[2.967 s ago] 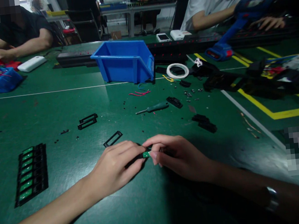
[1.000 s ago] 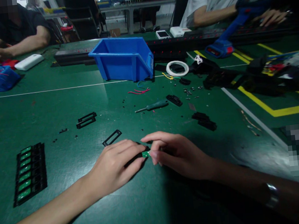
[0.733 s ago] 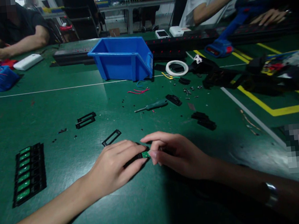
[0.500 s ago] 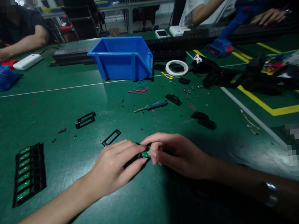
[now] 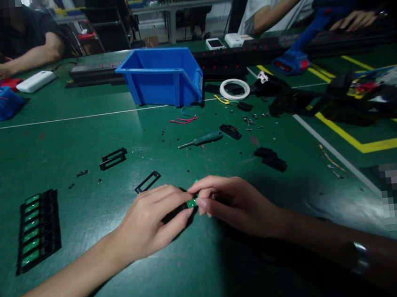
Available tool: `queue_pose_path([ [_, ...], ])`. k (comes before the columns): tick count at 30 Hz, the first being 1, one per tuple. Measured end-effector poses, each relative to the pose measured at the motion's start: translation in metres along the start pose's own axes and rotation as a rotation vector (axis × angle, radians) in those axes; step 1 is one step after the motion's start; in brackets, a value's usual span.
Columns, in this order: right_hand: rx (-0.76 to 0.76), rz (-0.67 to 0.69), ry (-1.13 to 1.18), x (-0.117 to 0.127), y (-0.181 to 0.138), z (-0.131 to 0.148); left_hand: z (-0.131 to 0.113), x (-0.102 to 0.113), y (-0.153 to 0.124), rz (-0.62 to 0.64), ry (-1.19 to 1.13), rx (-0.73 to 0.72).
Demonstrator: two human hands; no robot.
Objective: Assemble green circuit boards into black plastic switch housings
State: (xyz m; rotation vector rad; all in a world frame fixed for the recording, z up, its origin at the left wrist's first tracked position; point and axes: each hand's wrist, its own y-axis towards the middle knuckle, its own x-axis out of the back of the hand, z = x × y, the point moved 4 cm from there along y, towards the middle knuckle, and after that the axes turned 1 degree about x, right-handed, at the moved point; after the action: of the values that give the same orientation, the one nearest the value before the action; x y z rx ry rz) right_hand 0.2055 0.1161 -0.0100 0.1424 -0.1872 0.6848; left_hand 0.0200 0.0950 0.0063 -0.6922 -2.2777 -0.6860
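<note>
Green, the small piece between the left hand and right hand, both pinched around it low over the desk, seems best held level, though much of it is hidden.

From afar I see small bright green glints that have appeared just beyond my bare right hand, along its index finger. Much farther beyond that hand, the white-sleeved co-worker's bare forearm, nearly level three seconds ago, now slants upward.

Both forearms angle inward, curled fingers nearly meeting.
</note>
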Motion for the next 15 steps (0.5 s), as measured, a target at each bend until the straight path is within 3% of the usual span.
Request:
queue_pose_path([
  [15,0.005,-0.033,-0.016,0.0011,0.0013,-0.0001,0.0,0.0011,-0.0009,-0.039,-0.023,0.013],
])
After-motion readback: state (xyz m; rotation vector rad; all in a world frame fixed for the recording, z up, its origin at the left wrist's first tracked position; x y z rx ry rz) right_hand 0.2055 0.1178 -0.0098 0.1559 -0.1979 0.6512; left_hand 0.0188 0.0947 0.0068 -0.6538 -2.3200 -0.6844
